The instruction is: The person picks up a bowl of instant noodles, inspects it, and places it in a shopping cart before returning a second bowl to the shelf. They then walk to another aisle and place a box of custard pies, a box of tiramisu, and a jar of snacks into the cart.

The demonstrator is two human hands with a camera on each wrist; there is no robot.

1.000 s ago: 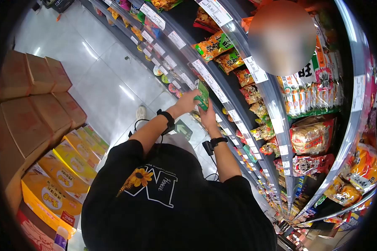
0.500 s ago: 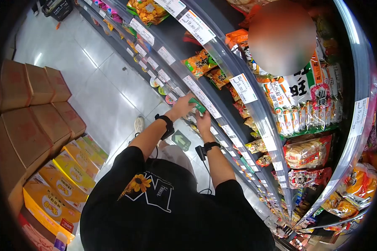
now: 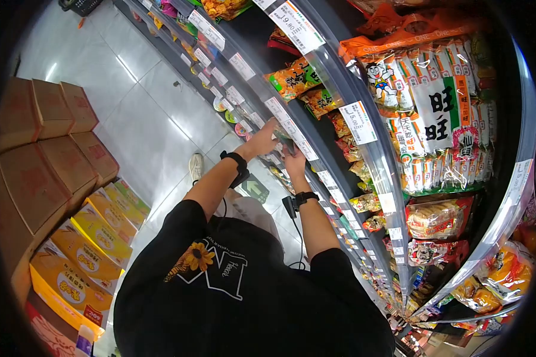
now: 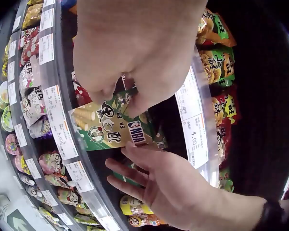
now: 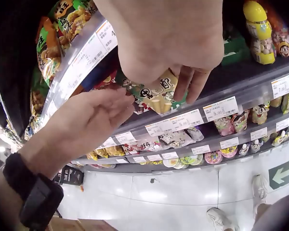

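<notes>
A green and cream snack box (image 4: 106,127) with an NBA logo is at the shelf's front edge in the left wrist view. My left hand (image 4: 135,53) pinches its upper edge. From the lower right, my right hand (image 4: 178,183) touches its lower edge with the thumb, the other fingers extended and loosely parted. In the right wrist view, the box (image 5: 156,94) sits between my left hand (image 5: 82,120) and my right hand (image 5: 168,38), whose fingers overlap its right end. Both hands, left (image 3: 261,141) and right (image 3: 294,163), are close together in the head view.
Shelves of bagged snacks run along the right, with a large rice cracker bag (image 3: 438,119) nearest. Brown cartons (image 3: 39,184) and yellow boxes (image 3: 89,256) are stacked at the left. A yellow bottle-shaped pack (image 5: 258,31) stands right of my right hand.
The shelves and floor have shifted in the head view. The box has turned between my hands, its bright green side now less visible. Both hands remain at the shelf edge.
</notes>
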